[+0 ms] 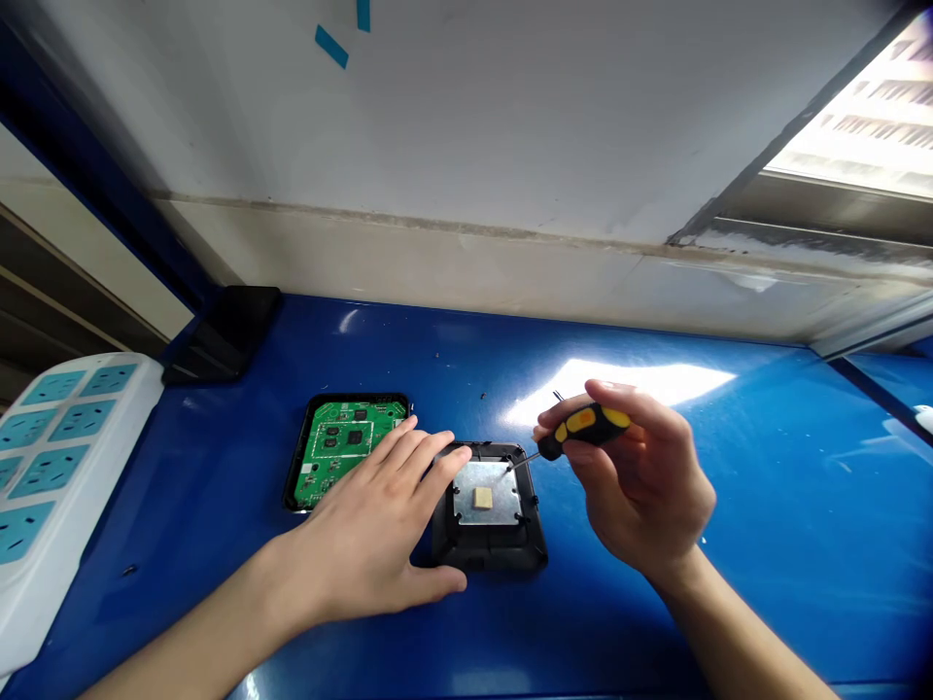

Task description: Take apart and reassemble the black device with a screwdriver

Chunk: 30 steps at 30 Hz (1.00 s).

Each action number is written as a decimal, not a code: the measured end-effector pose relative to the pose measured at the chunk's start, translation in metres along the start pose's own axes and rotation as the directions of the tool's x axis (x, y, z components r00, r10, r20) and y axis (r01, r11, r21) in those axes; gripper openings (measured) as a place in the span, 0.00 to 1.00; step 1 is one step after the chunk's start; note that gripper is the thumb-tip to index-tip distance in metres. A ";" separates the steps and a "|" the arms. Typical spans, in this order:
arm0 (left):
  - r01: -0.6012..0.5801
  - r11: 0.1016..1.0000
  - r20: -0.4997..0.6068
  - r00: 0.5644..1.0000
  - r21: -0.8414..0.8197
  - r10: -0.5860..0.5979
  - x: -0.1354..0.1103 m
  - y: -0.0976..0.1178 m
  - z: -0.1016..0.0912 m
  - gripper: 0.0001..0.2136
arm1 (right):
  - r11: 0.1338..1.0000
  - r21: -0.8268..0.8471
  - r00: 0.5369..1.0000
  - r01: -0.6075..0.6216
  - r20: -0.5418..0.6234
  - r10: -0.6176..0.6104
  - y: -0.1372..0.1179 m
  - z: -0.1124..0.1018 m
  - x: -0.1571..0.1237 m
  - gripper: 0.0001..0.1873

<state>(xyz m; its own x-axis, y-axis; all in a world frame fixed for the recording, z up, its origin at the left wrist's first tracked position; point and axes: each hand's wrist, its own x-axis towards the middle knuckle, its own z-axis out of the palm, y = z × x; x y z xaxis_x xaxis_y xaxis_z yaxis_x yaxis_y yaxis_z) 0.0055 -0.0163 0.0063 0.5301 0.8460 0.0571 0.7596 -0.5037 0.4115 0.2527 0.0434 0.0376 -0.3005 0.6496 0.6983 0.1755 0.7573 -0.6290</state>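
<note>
Blue worktop [729,544] is carrying everything, with a white power strip [58,467] lying well apart, past the little-finger side of the left hand [371,544]. That hand is resting flat and unclenched. Its outer fingertips are reaching the green circuit board [342,442], and its index finger and thumb are bracketing the near-left corner of the black housing shell [488,554]. The shell is looking light, rigid and prone to sliding, so it is best pinned at its rim, clear of the metal plate [502,496] and the tan pad [482,498]. The right hand [648,486] is pinching the screwdriver [587,425], fingers curled around the yellow-and-black handle. The handle is looking grippy and the shaft thin and bendable. The long axis is running from those fingertips down-left, with the tip pointing at the plate's far-right corner, just beyond the left index fingertip.
</note>
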 end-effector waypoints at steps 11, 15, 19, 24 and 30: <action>0.029 0.999 0.043 0.999 0.015 -0.030 -0.001 -0.001 0.001 0.45 | 0.996 0.060 0.997 0.070 -0.014 -0.070 -0.001 0.004 -0.001 0.29; 0.032 0.999 0.050 0.998 0.010 -0.032 -0.001 0.000 0.001 0.45 | 0.996 0.065 0.998 0.061 -0.018 -0.059 -0.004 0.006 0.001 0.26; 0.031 1.000 0.032 0.999 -0.003 -0.031 -0.001 -0.001 0.002 0.45 | 0.994 0.081 0.998 0.067 -0.010 -0.066 -0.004 0.007 0.003 0.27; 0.025 1.000 0.044 0.999 0.010 -0.025 0.000 -0.001 0.001 0.45 | 0.995 0.044 0.995 0.085 -0.063 -0.083 -0.003 0.007 0.004 0.27; 0.019 0.999 0.080 0.997 0.028 -0.021 0.000 -0.001 -0.001 0.45 | 0.977 -0.153 0.941 0.146 -0.283 -0.185 -0.001 0.003 0.003 0.26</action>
<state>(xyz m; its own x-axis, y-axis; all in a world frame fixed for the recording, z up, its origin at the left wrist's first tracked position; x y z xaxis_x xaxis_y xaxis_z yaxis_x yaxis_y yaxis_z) 0.0047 -0.0156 0.0067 0.5425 0.8397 -0.0248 0.7798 -0.4924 0.3866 0.2490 0.0444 0.0389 -0.0498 0.4898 0.8704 0.2706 0.8455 -0.4604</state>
